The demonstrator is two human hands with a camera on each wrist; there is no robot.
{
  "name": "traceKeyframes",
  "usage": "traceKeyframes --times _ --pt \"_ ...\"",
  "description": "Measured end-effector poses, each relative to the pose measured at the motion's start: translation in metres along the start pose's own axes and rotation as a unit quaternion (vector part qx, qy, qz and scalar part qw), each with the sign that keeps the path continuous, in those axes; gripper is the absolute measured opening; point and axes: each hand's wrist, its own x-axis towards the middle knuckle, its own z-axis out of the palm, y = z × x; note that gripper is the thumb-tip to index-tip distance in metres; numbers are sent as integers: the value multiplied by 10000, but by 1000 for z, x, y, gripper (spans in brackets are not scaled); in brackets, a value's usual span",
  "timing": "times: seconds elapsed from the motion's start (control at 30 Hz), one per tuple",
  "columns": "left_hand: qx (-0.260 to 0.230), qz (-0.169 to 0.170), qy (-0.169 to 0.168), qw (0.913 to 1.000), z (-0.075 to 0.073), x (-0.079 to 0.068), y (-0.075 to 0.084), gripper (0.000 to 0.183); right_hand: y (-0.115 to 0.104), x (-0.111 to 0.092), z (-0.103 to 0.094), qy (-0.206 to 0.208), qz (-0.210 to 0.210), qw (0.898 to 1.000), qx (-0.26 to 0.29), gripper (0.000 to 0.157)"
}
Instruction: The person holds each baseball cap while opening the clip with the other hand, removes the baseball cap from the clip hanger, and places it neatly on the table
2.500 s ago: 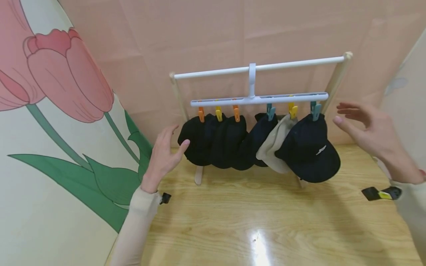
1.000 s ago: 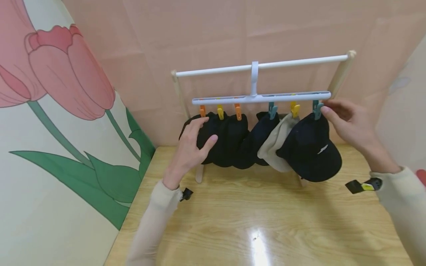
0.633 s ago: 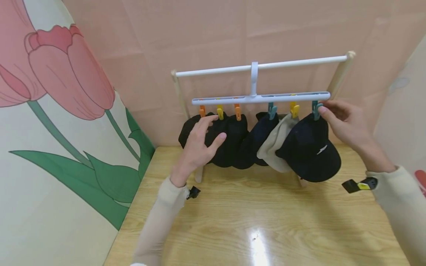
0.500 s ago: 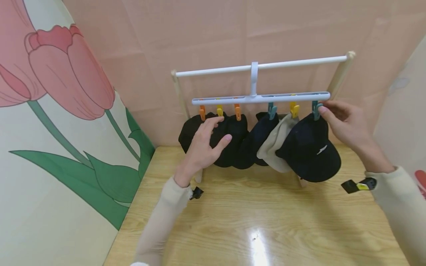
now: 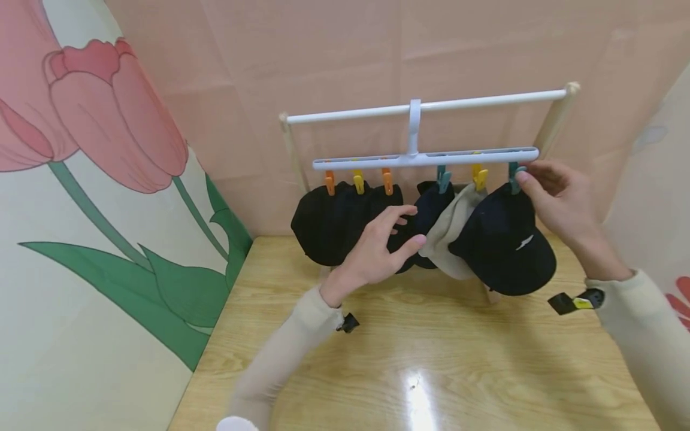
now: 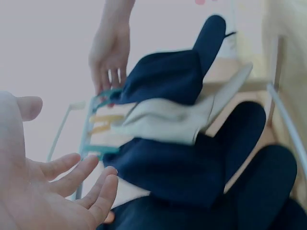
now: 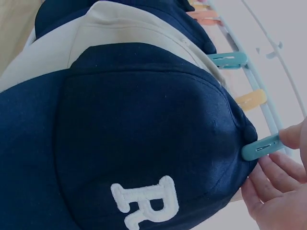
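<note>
A white clip hanger carries a row of caps, each hung from a coloured clothespin. At its right end my right hand pinches the teal clothespin between thumb and fingers. That clothespin grips a dark navy cap with a white letter R. Beside it hangs a beige cap under a yellow clothespin. My left hand, fingers loosely bent and holding nothing, hovers before the dark caps to the left and hides part of them.
The hanger hooks over a white rod on a wooden stand. Below lies a wood-grain tabletop. A pink cloth backdrop stands behind, and a tulip-painted wall panel rises at the left.
My right hand has come in from the right and taken hold of the end clothespin. Across the front of the caps, my left hand has moved rightward. The caps still hang in place.
</note>
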Motion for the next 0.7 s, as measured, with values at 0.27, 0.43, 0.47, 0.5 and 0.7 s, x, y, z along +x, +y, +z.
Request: traceKeyframes --times 0.27,0.43,0.47,0.5,0.7 --pt "-201 47 -192 9996 20 7 8 55 2 1 3 258 -152 9986 447 26" --pt "-301 -1 -232 9993 22 12 12 55 5 2 3 211 -299 9920 1208 27" --pt "-321 4 -242 9992 22 14 12 55 6 2 2 168 -327 9904 1330 27" --pt "-322 3 -257 9992 22 15 13 56 7 2 1 112 -350 9883 1483 27" --pt "-326 31 -295 9990 25 25 17 57 10 3 -3 -209 -352 9784 2028 28"
